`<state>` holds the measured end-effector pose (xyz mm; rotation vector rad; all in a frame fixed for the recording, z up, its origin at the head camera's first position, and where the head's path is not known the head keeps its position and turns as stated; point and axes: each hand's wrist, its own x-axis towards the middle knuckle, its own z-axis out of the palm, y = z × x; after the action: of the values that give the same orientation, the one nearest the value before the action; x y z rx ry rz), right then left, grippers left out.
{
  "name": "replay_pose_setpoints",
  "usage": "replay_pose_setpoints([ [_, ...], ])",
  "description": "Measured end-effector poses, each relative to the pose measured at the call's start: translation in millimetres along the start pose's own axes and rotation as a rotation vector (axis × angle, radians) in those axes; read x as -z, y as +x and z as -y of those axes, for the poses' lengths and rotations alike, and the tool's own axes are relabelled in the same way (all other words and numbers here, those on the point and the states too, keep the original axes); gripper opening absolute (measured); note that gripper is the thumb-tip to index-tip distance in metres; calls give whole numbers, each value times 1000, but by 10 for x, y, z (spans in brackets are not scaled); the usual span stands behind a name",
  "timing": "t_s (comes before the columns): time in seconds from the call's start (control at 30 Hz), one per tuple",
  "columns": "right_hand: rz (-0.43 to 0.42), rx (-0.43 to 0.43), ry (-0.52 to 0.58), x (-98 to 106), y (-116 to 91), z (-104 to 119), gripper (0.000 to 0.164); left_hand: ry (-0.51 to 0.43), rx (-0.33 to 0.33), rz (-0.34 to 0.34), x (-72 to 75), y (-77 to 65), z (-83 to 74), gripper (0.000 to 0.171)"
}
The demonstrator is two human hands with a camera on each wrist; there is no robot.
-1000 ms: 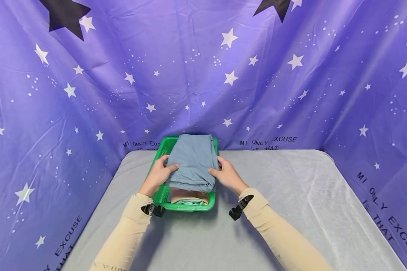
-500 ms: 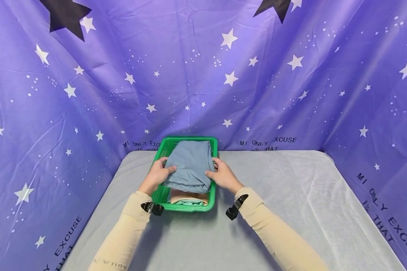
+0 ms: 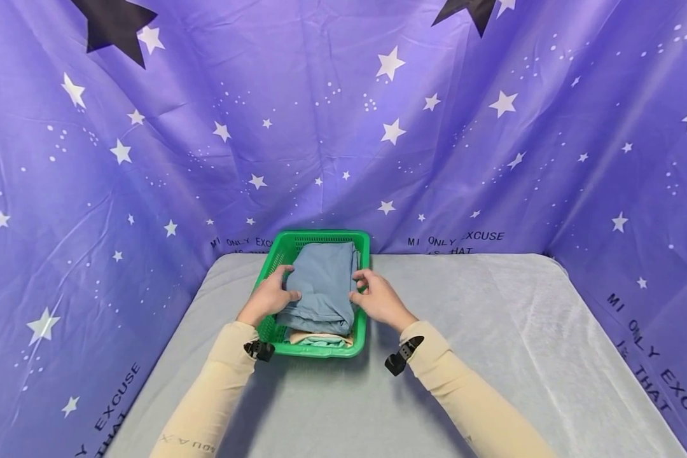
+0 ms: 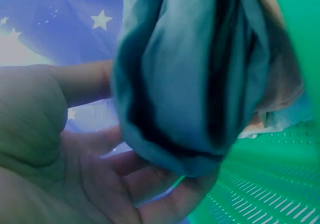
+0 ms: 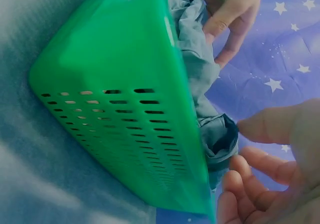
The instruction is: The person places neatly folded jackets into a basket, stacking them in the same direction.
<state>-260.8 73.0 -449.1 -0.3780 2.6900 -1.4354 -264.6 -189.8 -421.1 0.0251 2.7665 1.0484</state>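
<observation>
A folded blue-grey garment (image 3: pixel 323 280) lies in a green plastic basket (image 3: pixel 315 350), over peach and mint cloths (image 3: pixel 323 341) that show at the near end. My left hand (image 3: pixel 269 296) holds the garment's left edge, thumb on top; in the left wrist view its fingers (image 4: pixel 165 194) reach under the rounded fold. At the opposite edge is my right hand (image 3: pixel 382 299), its thumb and loosely bent fingers apart. In the right wrist view, the right thumb (image 5: pixel 267 126) and fingertips only meet the outer edge of the fold.
The basket stands on a grey cloth-covered table (image 3: pixel 464 356), near its back left. Purple star-printed curtains (image 3: pixel 320 127) rise behind and along both sides. Each wrist carries a black strapped camera (image 3: pixel 397 361).
The blue-grey garment has come down toward me and settled lower in the basket, uncovering its far end. My right hand's fingers have loosened at the garment's edge.
</observation>
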Motion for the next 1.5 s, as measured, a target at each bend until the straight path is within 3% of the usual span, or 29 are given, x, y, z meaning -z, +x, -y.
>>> replay_pose_setpoints([
  [0.33, -30, 155, -264, -110, -72, 45, 10, 195, 1, 29, -19, 19, -71, 49],
  [0.57, -53, 220, -451, -174, -108, 28, 9, 248, -27, 62, -30, 36, -61, 43],
  [0.7, -50, 238, -505, -180, -120, 22, 9, 261, -33, 80, -21, 40, -59, 42],
  [1.23, -36, 285, -366, -120, -200, -131, 14, 298, -18, 85, 39, -26, -19, 44],
  [1.37, -56, 308, -291, -102, -228, -183, 14, 325, -34, 27, 66, -63, -26, 45],
  [1.5, -77, 326, -194, -68, -263, -242, 12, 331, -97, -82, 80, -105, -30, 45],
])
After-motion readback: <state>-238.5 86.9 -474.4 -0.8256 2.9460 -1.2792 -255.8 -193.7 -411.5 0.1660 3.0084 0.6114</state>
